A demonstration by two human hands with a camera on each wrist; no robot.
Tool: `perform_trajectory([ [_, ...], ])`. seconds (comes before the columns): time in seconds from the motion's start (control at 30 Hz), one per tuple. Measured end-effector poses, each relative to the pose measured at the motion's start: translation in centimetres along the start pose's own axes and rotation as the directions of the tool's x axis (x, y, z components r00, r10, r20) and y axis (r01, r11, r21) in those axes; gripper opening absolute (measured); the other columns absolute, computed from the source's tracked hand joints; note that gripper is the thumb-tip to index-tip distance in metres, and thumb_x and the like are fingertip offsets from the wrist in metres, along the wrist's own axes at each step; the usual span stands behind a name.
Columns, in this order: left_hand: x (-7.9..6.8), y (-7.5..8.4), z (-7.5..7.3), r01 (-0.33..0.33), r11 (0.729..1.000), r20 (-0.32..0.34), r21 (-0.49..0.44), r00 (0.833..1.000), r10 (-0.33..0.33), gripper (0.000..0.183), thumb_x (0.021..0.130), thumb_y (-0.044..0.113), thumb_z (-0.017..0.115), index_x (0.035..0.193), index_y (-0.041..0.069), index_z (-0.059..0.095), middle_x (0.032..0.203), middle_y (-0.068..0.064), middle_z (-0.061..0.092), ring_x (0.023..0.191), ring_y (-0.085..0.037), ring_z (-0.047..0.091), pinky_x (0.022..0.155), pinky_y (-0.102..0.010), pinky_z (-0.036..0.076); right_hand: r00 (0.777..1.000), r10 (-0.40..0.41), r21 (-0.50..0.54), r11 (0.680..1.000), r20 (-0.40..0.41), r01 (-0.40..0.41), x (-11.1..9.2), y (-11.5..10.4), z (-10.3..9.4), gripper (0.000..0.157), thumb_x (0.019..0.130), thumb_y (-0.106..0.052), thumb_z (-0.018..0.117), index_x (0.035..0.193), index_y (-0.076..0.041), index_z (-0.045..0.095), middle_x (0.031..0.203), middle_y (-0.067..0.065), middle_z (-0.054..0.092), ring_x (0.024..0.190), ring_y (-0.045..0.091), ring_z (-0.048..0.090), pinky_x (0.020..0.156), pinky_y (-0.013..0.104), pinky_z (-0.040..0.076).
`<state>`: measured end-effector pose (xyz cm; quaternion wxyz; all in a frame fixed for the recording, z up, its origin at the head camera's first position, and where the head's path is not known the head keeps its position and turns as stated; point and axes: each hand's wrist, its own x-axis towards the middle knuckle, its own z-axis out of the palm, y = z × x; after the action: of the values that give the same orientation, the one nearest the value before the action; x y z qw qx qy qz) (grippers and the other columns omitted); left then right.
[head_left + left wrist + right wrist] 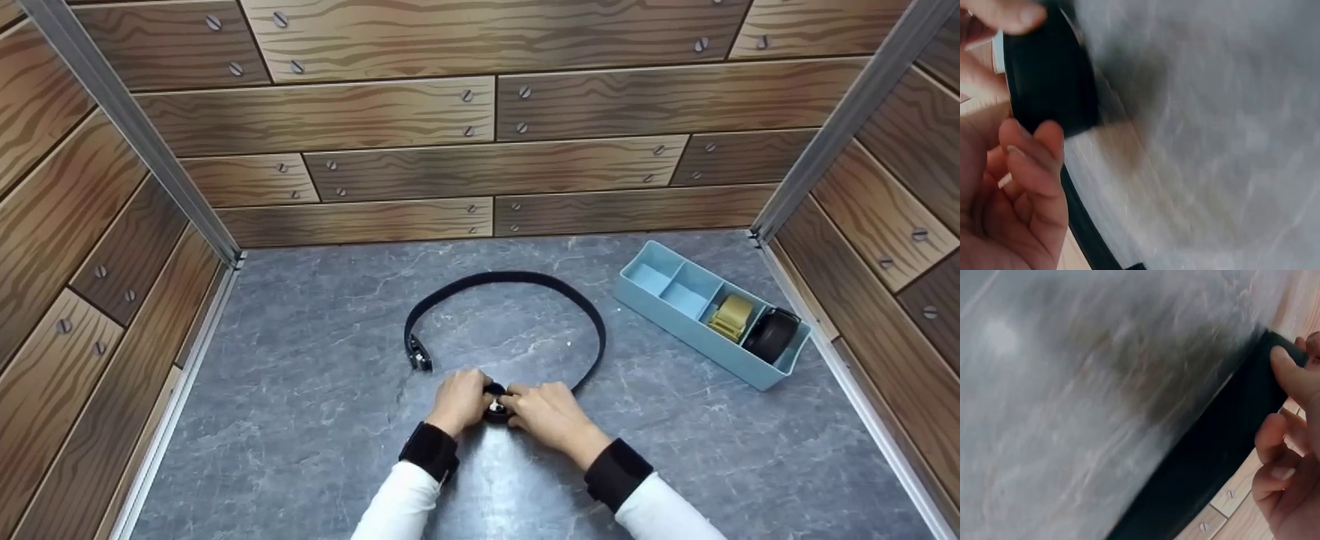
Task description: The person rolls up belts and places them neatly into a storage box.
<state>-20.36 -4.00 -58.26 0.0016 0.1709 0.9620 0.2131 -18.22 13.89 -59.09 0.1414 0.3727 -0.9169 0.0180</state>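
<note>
A long black belt (504, 277) curves in a wide loop over the grey marbled surface. Its buckle end (420, 355) lies to the left, apart from the hands. At the front, the other end is bent into a small coil (497, 412) between both hands. My left hand (457, 401) grips the coil's left side, and in the left wrist view fingertips press on the black strap (1047, 73). From the right, my right hand (551, 412) pinches the strap (1213, 433) between thumb and fingers. The fingers hide part of the coil.
A light blue divided box (682, 330) stands at the right. It holds a rolled yellow strap-like item (731, 316) and a rolled black one (772, 334) in its nearer compartments. Wood-patterned walls (495, 172) with metal edges enclose the surface.
</note>
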Motion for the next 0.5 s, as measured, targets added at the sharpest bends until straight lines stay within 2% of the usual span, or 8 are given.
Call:
perform_trajectory([
  [0.1,-0.1,-0.3,-0.1,-0.071,0.997,0.017,0.029,0.997,0.071,0.005,0.080,0.011,0.070,0.077,0.014,0.072,0.080,-0.006,0.070,0.073,-0.031,0.066,0.061,-0.043,0.050,1.000,0.002,0.010,1.000,-0.015,-0.002,0.1,-0.1,0.2,0.019,0.080,-0.036,0.076,0.084,-0.019,0.068,0.077,-0.004,0.060,0.048,0.020,0.051,0.042,0.035,0.039],
  [0.13,-0.1,-0.4,-0.1,-0.073,0.997,0.017,0.019,0.997,0.073,0.005,0.081,0.011,0.070,0.080,0.014,0.072,0.082,-0.006,0.070,0.075,-0.030,0.066,0.062,-0.043,0.051,1.000,0.008,0.011,1.000,-0.026,-0.008,0.2,-0.2,0.4,0.020,0.080,-0.036,0.076,0.082,-0.019,0.068,0.076,-0.004,0.060,0.047,0.020,0.051,0.042,0.036,0.039],
  [0.17,-0.2,-0.5,-0.1,-0.066,0.998,0.009,0.004,0.998,0.066,0.004,0.082,0.011,0.069,0.082,0.013,0.073,0.083,-0.007,0.070,0.075,-0.030,0.066,0.063,-0.043,0.051,0.999,0.019,0.011,1.000,-0.037,-0.019,0.2,-0.4,0.5,0.020,0.080,-0.037,0.076,0.080,-0.019,0.068,0.074,-0.003,0.059,0.047,0.021,0.051,0.041,0.036,0.039],
  [0.33,-0.9,-0.5,0.2,0.053,0.992,-0.042,-0.118,0.997,-0.059,0.012,0.084,0.019,0.074,0.084,0.006,0.074,0.080,-0.009,0.070,0.071,-0.026,0.066,0.063,-0.038,0.052,0.993,0.078,0.025,0.997,-0.089,-0.076,0.2,-1.4,1.1,0.021,0.079,-0.038,0.077,0.078,-0.018,0.070,0.070,-0.002,0.058,0.044,0.021,0.049,0.039,0.035,0.036],
  [0.4,-1.1,-0.5,0.2,0.054,0.990,-0.055,-0.132,0.997,-0.062,0.012,0.083,0.017,0.074,0.077,0.006,0.073,0.075,-0.008,0.069,0.067,-0.024,0.064,0.061,-0.037,0.051,0.992,0.082,0.048,0.996,-0.095,-0.077,0.1,-1.6,1.2,0.020,0.080,-0.036,0.077,0.081,-0.018,0.070,0.072,-0.002,0.058,0.045,0.020,0.050,0.039,0.035,0.036],
  [0.5,-1.2,-0.6,0.2,0.000,0.996,-0.058,-0.085,0.998,-0.005,0.015,0.080,0.010,0.071,0.065,0.009,0.068,0.069,-0.006,0.067,0.063,-0.024,0.063,0.058,-0.038,0.050,0.996,0.051,0.072,0.996,-0.075,-0.045,-0.2,-1.4,1.1,0.017,0.082,-0.032,0.077,0.087,-0.018,0.068,0.077,-0.001,0.059,0.048,0.020,0.054,0.040,0.035,0.038],
])
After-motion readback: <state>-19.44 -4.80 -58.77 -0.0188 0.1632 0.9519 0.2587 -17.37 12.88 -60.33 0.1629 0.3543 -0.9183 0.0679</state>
